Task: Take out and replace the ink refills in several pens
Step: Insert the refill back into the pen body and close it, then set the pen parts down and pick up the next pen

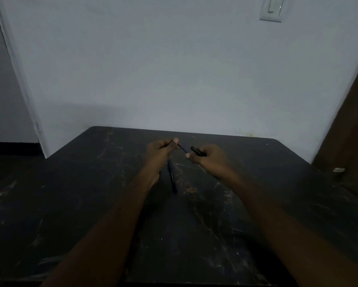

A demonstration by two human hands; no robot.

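Right now I'm in the middle of one pen, with the refill and the barrel apart and both held up above the table (74, 204). My left hand (160, 151) is pinched shut on the refill (182, 148), thumb and fingertips closed on its far end, so the thin blue stick pokes out toward my other hand, slanting down to the right. My right hand (207, 159) is closed around the barrel (197, 151), a short black tube whose open mouth points left, just beside the refill's free tip but not yet over it. Whether this refill is coming out or going in I can't tell from here.

If it is going in, I judge the next move needs care: line the thin tip up with the barrel's mouth, keep both on one axis, then slide it home without bending it. The light is dim and both parts are dark, so I would go mostly by feel.

Another pen (172, 176), dark blue and slim, lies flat on the table below my hands, pointing toward me.
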